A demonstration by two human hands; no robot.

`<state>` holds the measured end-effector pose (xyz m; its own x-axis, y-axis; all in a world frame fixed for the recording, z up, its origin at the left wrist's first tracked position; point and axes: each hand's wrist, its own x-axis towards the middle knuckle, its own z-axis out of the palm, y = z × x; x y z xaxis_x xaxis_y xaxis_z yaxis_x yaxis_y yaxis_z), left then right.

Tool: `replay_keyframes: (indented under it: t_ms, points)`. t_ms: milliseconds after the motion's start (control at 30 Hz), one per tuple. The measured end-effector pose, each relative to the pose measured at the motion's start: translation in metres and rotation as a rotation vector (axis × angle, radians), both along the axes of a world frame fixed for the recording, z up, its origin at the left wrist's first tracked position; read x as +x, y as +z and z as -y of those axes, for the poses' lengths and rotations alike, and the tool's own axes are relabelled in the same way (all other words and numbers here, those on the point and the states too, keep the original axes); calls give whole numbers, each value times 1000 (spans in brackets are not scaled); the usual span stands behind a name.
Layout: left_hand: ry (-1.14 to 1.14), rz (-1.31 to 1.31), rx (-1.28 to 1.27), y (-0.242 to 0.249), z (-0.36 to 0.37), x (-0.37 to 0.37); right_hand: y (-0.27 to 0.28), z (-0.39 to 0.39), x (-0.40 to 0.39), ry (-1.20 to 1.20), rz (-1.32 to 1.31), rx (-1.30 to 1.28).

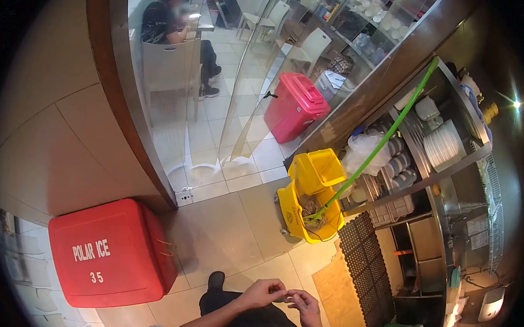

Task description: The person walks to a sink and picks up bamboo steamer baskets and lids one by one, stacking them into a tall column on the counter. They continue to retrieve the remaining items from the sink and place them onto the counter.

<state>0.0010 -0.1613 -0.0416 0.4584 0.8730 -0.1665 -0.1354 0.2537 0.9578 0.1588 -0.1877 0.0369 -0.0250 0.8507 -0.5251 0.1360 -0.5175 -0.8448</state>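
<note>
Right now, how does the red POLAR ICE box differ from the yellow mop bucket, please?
The red box has its lid shut; the yellow bucket is open on top. The box carries white lettering; the bucket holds a green-handled mop. Both stand on the tiled floor.

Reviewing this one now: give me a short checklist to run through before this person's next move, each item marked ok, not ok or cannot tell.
1. Left hand and right hand both in view: ok, fingertips close together.
2. What is between the fingertips identified: cannot tell, too small to make out.
3. Mop head inside the yellow bucket: ok.
4. Green handle upright: not ok, it slants well over.
5. Green handle touching the metal shelf: cannot tell, it only crosses in front in this view.
6. Pink bin lid down: ok.
</note>
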Motion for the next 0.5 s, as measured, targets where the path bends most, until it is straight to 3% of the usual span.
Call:
replay_keyframes:
  t_ms: [500]
  points:
    - [-61,-89,-11,15,-7,-22,-12,-7,1,128,-2,-20]
